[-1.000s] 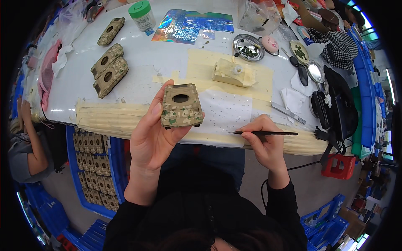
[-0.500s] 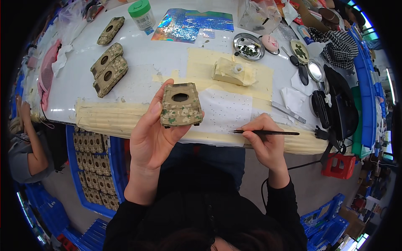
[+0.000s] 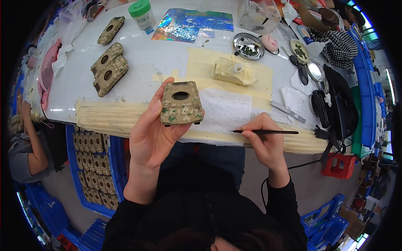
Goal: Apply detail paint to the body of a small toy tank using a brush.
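A camouflage model tank hull [image 3: 181, 109] with a dark round opening on top is held up in my left hand [image 3: 150, 136], fingers and thumb at its sides. My right hand [image 3: 266, 142] pinches a thin black paintbrush [image 3: 276, 132], its fine tip pointing left. That tip is over, or touching, a white sheet [image 3: 224, 113] dotted with small dark specks at the table's near edge; I cannot tell which. Just beyond the sheet stands a small tape-wrapped block [image 3: 232, 72] holding a little pale container.
Several more hulls [image 3: 109, 70] lie on the table's left. A blue crate [image 3: 90, 205] of hulls is below it. Around the back and right are a green-lidded jar [image 3: 140, 12], shiny foil [image 3: 188, 25], a metal dish [image 3: 248, 46], tweezers [image 3: 289, 112] and a black bag [image 3: 341, 100]. Another person's arm [image 3: 35, 142] shows far left.
The hull in my left hand has tilted slightly, so its front face shows a little differently. My right hand and the brush have hardly moved.
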`<state>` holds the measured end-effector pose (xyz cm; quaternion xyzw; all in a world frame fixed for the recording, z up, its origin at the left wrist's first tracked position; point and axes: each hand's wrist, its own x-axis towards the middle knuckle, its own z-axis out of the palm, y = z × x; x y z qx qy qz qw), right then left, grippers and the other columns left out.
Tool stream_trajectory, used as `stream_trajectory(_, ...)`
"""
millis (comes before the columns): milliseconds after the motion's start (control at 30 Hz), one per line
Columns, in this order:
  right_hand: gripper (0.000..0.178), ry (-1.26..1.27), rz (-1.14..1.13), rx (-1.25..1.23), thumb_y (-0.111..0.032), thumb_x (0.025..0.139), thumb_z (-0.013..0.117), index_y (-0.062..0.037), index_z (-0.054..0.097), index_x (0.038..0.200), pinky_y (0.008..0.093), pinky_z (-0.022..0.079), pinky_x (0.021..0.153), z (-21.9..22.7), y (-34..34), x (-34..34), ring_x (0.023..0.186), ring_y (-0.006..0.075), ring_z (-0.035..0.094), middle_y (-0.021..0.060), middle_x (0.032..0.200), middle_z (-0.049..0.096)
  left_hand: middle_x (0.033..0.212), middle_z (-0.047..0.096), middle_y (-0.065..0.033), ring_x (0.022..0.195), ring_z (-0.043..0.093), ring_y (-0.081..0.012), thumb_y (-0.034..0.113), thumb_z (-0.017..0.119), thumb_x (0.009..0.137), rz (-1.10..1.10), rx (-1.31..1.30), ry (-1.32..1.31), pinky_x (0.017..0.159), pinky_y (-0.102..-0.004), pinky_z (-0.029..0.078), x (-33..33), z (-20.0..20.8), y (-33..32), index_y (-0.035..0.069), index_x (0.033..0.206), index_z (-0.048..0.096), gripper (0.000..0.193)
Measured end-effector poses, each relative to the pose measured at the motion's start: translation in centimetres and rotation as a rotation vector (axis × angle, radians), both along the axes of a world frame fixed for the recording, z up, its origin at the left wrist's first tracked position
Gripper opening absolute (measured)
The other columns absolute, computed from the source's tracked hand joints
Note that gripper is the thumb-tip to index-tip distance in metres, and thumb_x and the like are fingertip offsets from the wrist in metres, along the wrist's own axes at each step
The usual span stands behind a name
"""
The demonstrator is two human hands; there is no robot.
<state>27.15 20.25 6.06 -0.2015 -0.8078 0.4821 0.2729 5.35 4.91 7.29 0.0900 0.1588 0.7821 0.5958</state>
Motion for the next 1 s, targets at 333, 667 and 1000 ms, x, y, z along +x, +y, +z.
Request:
stream_trajectory(333,0.009,-0.002,-0.006,0.000,-0.008,0.081,0.073,-0.0028,0.066,0.082,0.0299,0.042,0.064,0.08,-0.11,0.02,0.071,0.0204,0.053,0.0055,0.075,0.061,0.141,0.039,-0.0230,0.125,0.048,-0.0429,0.021,0.040,0.100,0.001,0.000,0.012,0.102,-0.0446,0.049,-0.07,0.04,0.08,0.006,0.147,0.021,0.052)
stream_trajectory(667,0.009,-0.008,0.000,0.006,-0.008,0.081,0.073,-0.0028,0.066,0.081,0.0300,0.042,0.064,0.10,-0.01,-0.01,0.071,0.0204,0.054,0.0055,0.075,0.061,0.145,0.024,-0.0319,0.124,0.046,-0.0478,0.020,0.039,0.100,0.046,-0.037,-0.004,0.096,-0.0416,0.054,0.31,0.50,0.31,0.006,0.149,0.013,0.058)
stream_trajectory(1000,0.008,0.034,-0.047,-0.053,-0.006,0.082,0.072,-0.0019,0.065,0.080,0.0295,0.042,0.065,-0.43,-0.17,0.18,0.071,0.0194,0.054,0.0054,0.076,0.062,0.141,0.039,-0.0233,0.124,0.048,-0.0459,0.020,0.040,0.100,0.003,0.009,-0.014,0.102,-0.0439,0.050,-0.05,-0.17,0.07,0.006,0.147,0.020,0.053)
